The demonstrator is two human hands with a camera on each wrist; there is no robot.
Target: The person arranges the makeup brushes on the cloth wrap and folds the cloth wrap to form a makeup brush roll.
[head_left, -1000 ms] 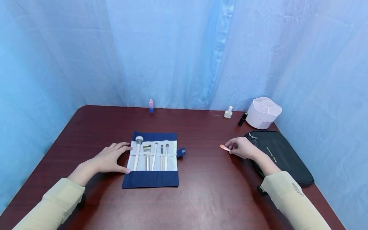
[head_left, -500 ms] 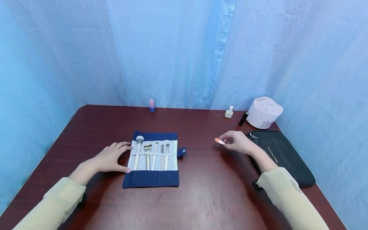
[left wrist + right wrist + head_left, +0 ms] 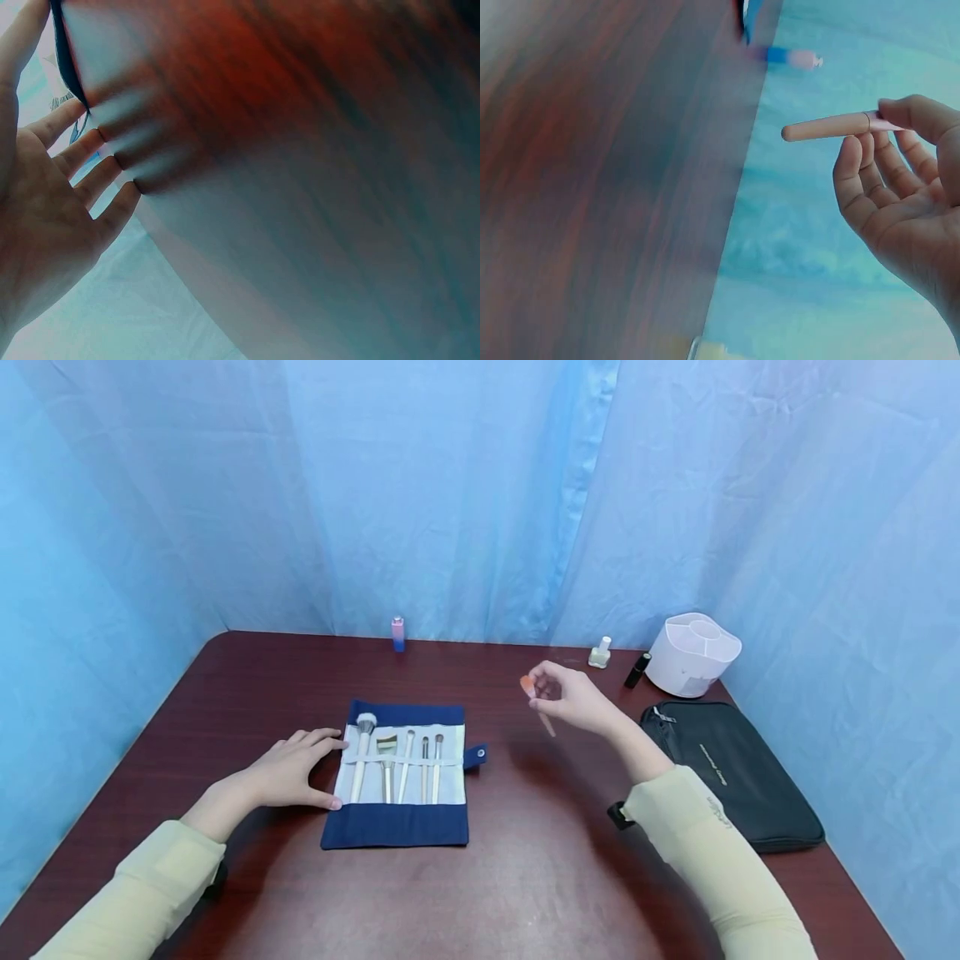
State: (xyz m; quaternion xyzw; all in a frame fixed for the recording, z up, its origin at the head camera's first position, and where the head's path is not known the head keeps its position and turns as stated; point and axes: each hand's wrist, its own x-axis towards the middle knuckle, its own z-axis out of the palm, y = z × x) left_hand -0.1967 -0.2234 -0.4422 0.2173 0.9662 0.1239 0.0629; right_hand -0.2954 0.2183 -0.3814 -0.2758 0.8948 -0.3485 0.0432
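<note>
A navy brush roll (image 3: 393,827) lies unrolled on the dark wooden table, its pale lining facing up. Several makeup brushes stand side by side in its slots, among them a fluffy white-tipped brush (image 3: 360,764) at the left. My left hand (image 3: 288,772) rests at the roll's left edge, fingers spread and thumb tip on the border. Raised over the table to the right of the roll, my right hand (image 3: 573,697) pinches a small makeup brush (image 3: 528,683) with orange bristles. In the right wrist view its tan handle (image 3: 825,126) sticks out past the thumb and fingertips.
A black zip case (image 3: 750,772) lies at the right, under the right forearm's side. Behind it stand a white organizer (image 3: 690,656), a black tube (image 3: 637,670) and a nail polish bottle (image 3: 599,653). A pink-and-blue bottle (image 3: 398,633) is near the back edge, before blue curtains (image 3: 450,510).
My right hand has lifted the orange-bristled makeup brush and carried it leftward and away from me; the brush has turned more upright. My left hand and the roll have stayed put.
</note>
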